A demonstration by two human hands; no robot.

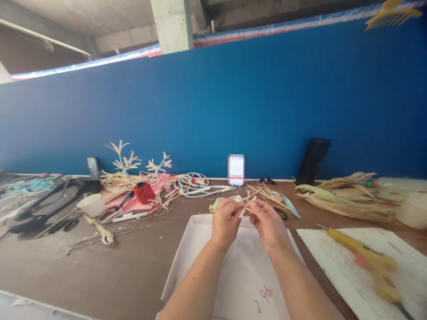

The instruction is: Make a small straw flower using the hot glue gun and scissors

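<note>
Both my hands are raised over the far edge of a shallow white cardboard tray [187,249]. My left hand [225,222] and my right hand [268,224] pinch a small straw flower [246,203] made of thin tan strips between their fingertips. The fingers of both hands are closed on it. The strips stick out upward and sideways between the hands. Pink writing shows on the tray's floor near my right forearm.
A yellow glue gun [370,262] lies on printed paper at right. Dried husks [347,198] pile at the far right. A red thread spool [144,192], white cup [91,205], scissors [40,218], coiled cable [191,183] and finished straw flowers [125,162] crowd the left. A blue wall backs the table.
</note>
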